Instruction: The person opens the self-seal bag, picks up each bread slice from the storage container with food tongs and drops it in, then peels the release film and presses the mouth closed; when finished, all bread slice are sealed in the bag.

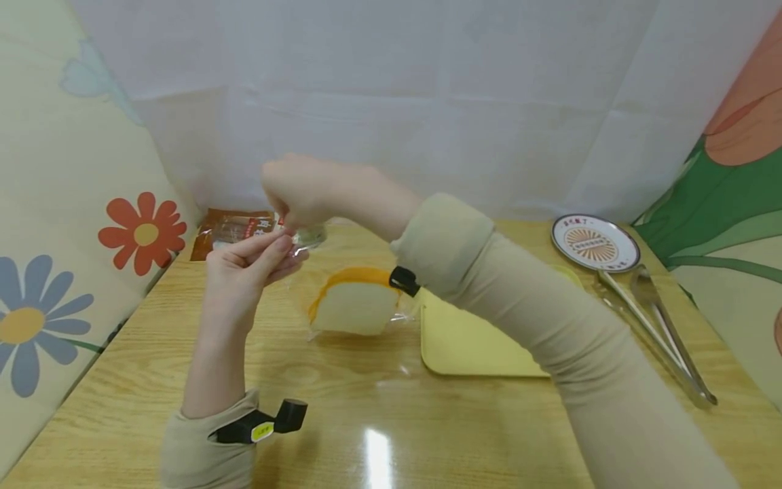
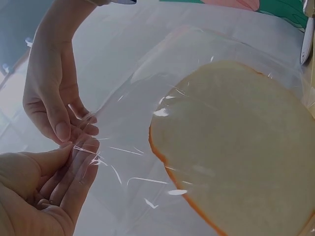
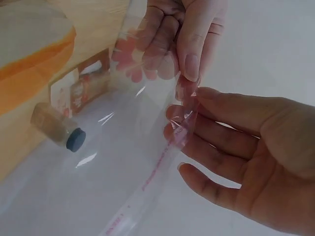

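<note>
Bread [image 1: 360, 309] with an orange-brown crust sits inside a clear plastic bag [image 2: 130, 162] on the wooden table. A pink printed strip runs along the bag's edge in the right wrist view. My left hand [image 1: 241, 275] pinches the bag's edge between thumb and fingers, left of the bread and above the table. Right beside it, my right hand [image 1: 305, 190] pinches the same edge, its fingertips [image 3: 209, 93] close to the left thumb. In the head view, the right hand's back partly hides its grip.
A yellow tray [image 1: 476, 346] lies right of the bread, partly under my right forearm. Farther right are a round patterned plate [image 1: 595, 248] and long metal utensils [image 1: 662, 319]. At the back left lie a brown packet [image 1: 208, 227] and a dark-capped bottle [image 3: 54, 128].
</note>
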The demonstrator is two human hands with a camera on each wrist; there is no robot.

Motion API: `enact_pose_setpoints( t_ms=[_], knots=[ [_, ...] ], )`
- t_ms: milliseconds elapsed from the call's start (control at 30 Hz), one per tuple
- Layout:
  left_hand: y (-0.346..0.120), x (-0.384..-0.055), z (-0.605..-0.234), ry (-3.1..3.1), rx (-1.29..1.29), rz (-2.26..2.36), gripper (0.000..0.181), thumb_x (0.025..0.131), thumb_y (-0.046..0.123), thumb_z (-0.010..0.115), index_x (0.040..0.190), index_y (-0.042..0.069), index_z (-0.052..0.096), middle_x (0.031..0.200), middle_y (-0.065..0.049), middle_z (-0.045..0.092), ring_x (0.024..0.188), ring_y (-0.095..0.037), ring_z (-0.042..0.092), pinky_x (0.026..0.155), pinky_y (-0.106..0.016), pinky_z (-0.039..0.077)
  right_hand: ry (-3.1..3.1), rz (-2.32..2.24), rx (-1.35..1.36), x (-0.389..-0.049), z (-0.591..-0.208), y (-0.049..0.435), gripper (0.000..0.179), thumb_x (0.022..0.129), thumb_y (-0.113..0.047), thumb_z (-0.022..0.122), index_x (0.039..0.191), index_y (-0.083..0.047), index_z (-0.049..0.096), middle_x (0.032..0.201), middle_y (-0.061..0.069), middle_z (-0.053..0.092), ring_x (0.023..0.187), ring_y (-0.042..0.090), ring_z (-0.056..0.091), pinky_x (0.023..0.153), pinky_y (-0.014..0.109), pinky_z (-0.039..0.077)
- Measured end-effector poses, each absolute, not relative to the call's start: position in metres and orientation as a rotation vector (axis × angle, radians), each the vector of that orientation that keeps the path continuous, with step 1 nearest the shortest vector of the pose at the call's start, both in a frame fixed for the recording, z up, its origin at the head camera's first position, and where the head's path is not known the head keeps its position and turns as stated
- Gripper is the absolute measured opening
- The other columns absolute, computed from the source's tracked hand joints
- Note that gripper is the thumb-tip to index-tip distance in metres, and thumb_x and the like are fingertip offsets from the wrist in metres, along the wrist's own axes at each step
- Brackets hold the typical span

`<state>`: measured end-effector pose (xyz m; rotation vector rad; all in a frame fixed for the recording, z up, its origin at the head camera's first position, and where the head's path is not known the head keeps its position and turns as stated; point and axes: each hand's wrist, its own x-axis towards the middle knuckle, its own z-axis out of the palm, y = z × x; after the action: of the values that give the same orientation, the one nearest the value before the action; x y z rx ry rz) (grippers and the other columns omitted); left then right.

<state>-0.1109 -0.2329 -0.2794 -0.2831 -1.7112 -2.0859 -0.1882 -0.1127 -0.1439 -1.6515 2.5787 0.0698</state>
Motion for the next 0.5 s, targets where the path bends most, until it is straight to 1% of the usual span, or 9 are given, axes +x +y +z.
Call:
enact_pose_setpoints(
  t_ms=[67,100,167,200,300,400,433,500],
  knots=[
    [-0.232,-0.111,-0.279,-1.708,-0.290,-2.088,0.021,0.089,0.001,0.059,0.106,0.000,0.071,0.086,-0.002,0.075,0.075,-0.013,0.072,0.068,-0.025,0.058,2.598,0.147,-1.648,-0.186,-0.144,-0.114,0.018,0.089,-0.014,0.063,0.071,-0.015,0.064,0.067,-0.008,0.059,0.064,0.005,0.049,0.059,0.015,0.043],
    [-0.232,-0.111,-0.279,-1.707,-0.292,-2.091,0.021,0.089,0.000,0.059,0.106,0.001,0.071,0.085,-0.003,0.075,0.075,-0.013,0.072,0.068,-0.025,0.058,2.607,0.177,-1.650,-0.185,-0.144,-0.114,0.011,0.089,-0.014,0.063,0.079,-0.014,0.066,0.073,-0.008,0.062,0.070,0.005,0.053,0.063,0.015,0.046],
    [-0.232,-0.111,-0.280,-1.706,-0.292,-2.093,0.021,0.089,0.000,0.059,0.106,0.002,0.071,0.085,-0.003,0.075,0.075,-0.013,0.072,0.068,-0.025,0.058,2.622,0.238,-1.661,-0.184,-0.145,-0.115,0.005,0.090,-0.017,0.061,0.090,-0.014,0.066,0.078,-0.009,0.061,0.075,0.006,0.054,0.066,0.016,0.048],
    [-0.231,-0.111,-0.280,-1.710,-0.283,-2.084,0.021,0.089,0.001,0.059,0.106,0.002,0.071,0.084,-0.003,0.075,0.075,-0.012,0.072,0.068,-0.025,0.058,2.630,0.278,-1.662,-0.183,-0.145,-0.116,0.009,0.091,-0.018,0.060,0.096,-0.013,0.065,0.083,-0.008,0.062,0.077,0.006,0.054,0.067,0.016,0.048],
    [-0.231,-0.111,-0.279,-1.720,-0.269,-2.072,0.020,0.089,0.002,0.059,0.106,0.003,0.071,0.083,-0.003,0.075,0.074,-0.012,0.072,0.068,-0.025,0.058,2.651,0.382,-1.638,-0.180,-0.147,-0.119,0.024,0.091,-0.029,0.062,0.110,-0.015,0.058,0.092,-0.008,0.056,0.082,0.007,0.050,0.069,0.017,0.046],
    [-0.230,-0.110,-0.278,-1.733,-0.252,-2.057,0.020,0.089,0.003,0.060,0.106,0.005,0.072,0.082,-0.001,0.075,0.073,-0.011,0.072,0.067,-0.024,0.058,2.674,0.493,-1.589,-0.176,-0.148,-0.123,0.038,0.091,-0.033,0.060,0.124,-0.016,0.050,0.112,-0.005,0.055,0.093,0.008,0.047,0.077,0.020,0.048],
    [-0.230,-0.110,-0.278,-1.738,-0.246,-2.054,0.020,0.089,0.003,0.060,0.105,0.006,0.072,0.081,-0.001,0.075,0.072,-0.011,0.072,0.067,-0.024,0.058,2.681,0.519,-1.583,-0.175,-0.149,-0.124,0.039,0.092,-0.033,0.059,0.127,-0.017,0.049,0.116,-0.005,0.054,0.095,0.008,0.047,0.079,0.021,0.049],
    [-0.230,-0.110,-0.278,-1.742,-0.245,-2.049,0.020,0.089,0.003,0.060,0.104,0.007,0.073,0.082,0.000,0.075,0.073,-0.010,0.072,0.068,-0.024,0.058,2.695,0.563,-1.592,-0.172,-0.150,-0.126,0.033,0.095,-0.026,0.054,0.127,-0.018,0.050,0.120,-0.006,0.055,0.095,0.009,0.047,0.081,0.023,0.051]
  ],
)
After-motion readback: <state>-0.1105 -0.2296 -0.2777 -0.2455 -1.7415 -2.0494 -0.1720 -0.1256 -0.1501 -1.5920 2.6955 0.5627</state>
